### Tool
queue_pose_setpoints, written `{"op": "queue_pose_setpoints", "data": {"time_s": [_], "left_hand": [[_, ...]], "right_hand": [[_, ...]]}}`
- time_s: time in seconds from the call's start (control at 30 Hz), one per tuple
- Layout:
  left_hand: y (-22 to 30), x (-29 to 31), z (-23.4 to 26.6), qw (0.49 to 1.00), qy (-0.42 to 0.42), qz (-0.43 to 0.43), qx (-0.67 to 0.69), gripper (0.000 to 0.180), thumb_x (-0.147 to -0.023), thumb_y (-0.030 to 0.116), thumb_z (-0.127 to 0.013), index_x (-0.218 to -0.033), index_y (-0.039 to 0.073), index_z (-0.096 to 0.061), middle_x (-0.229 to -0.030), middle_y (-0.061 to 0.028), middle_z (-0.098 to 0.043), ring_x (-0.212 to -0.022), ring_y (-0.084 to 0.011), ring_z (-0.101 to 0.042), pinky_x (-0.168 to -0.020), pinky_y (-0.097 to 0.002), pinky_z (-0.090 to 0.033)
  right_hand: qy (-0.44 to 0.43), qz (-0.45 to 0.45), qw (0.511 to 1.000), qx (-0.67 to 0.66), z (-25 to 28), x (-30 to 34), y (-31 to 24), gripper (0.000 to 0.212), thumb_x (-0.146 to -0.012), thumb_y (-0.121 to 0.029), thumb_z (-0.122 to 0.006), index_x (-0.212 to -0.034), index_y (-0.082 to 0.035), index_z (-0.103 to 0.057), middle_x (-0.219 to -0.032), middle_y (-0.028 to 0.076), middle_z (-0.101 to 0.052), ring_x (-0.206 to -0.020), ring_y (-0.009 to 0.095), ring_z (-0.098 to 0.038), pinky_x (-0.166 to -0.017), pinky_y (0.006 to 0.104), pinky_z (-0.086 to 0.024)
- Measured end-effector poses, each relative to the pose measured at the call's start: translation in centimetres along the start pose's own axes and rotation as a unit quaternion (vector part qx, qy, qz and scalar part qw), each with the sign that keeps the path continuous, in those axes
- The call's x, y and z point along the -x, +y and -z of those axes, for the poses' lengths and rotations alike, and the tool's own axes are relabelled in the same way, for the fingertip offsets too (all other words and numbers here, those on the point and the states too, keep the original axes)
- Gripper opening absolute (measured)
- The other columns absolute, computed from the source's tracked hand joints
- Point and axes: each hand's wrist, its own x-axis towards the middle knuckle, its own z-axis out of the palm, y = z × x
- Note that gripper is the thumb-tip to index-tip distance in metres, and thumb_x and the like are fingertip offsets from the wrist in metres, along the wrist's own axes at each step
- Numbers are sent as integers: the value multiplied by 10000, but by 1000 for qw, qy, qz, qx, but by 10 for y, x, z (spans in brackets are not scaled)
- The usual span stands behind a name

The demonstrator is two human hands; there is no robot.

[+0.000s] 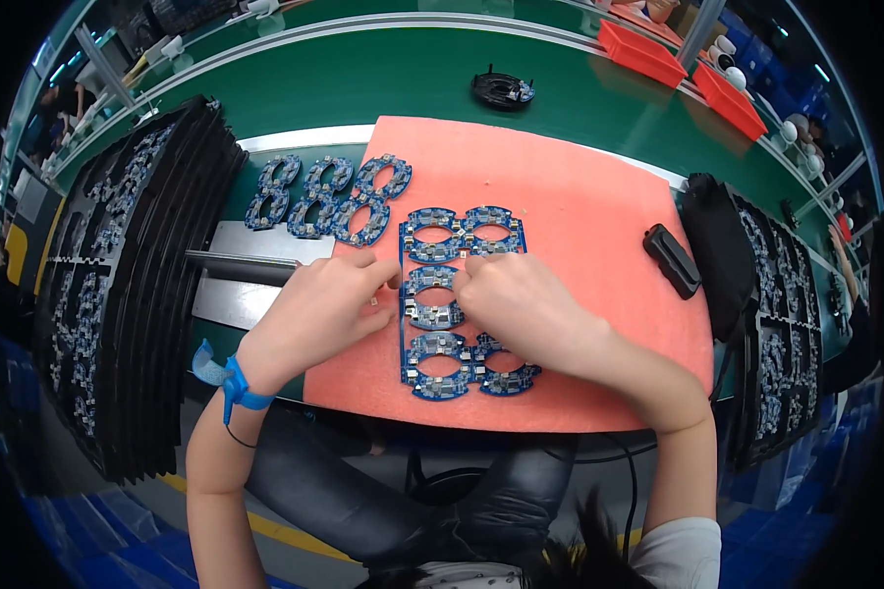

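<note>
A panel of blue ring-shaped circuit boards (434,332) lies flat on a pink foam mat (599,393) in front of me. My right hand (525,302) is closed over the panel's right middle part, fingertips pressed together on a board; the hand hides that part. At the panel's left edge is my left hand (319,309), its fingers bent and its thumb apart from them, with mat showing between. A blue wrist strap (238,385) is round my left wrist. Several separate figure-eight circuit boards (319,196) lie at the upper left, the rightmost on the mat's edge.
Tall stacks of black trays with circuit boards stand at left (157,294) and right (771,334). A black handheld object (672,260) lies on the mat's right, near a black pouch (717,255). A black round part (503,90) sits on the green surface beyond; red bins (641,54) stand far right.
</note>
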Motion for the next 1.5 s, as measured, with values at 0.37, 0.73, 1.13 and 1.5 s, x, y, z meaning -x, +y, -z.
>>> {"op": "queue_pose_setpoints", "data": {"time_s": [0.37, 0.73, 1.13, 1.5], "left_hand": [[2, -1, -26, 998, 60, -29, 0, 136, -806, 122, -714, -926, 62, -694, -839, -102, -642, -738, -300, -650, -661, -390, -521], [5, -1, -27, 999, 37, -6, 34, 124, -808, 62, -688, -903, -7, -645, -841, -140, -645, -754, -310, -664, -679, -394, -528], [0, -4, -31, 997, 38, -20, 67, 156, -787, 35, -677, -896, -37, -593, -821, -161, -623, -745, -305, -667, -682, -380, -536], [3, -4, -41, 996, 67, -50, -23, 200, -746, 49, -677, -872, -15, -536, -822, -160, -579, -747, -345, -625, -662, -423, -521]], "right_hand": [[20, 3, 1000, -3, -1, -1, 19, 96, -784, -70, -623, -824, 17, -636, -817, 164, -658, -752, 321, -676, -679, 420, -552], [17, -8, 1000, -23, 0, -5, 13, 109, -798, -84, -611, -826, 15, -650, -812, 164, -675, -742, 319, -680, -655, 422, -555], [-16, 7, 1000, -5, -4, -1, -3, 184, -739, -104, -675, -887, 0, -642, -860, 123, -643, -805, 296, -682, -664, 401, -566], [75, -44, 996, -3, -15, -8, -13, 106, -732, -67, -653, -820, -7, -644, -795, 134, -660, -745, 263, -698, -577, 343, -561]]}}
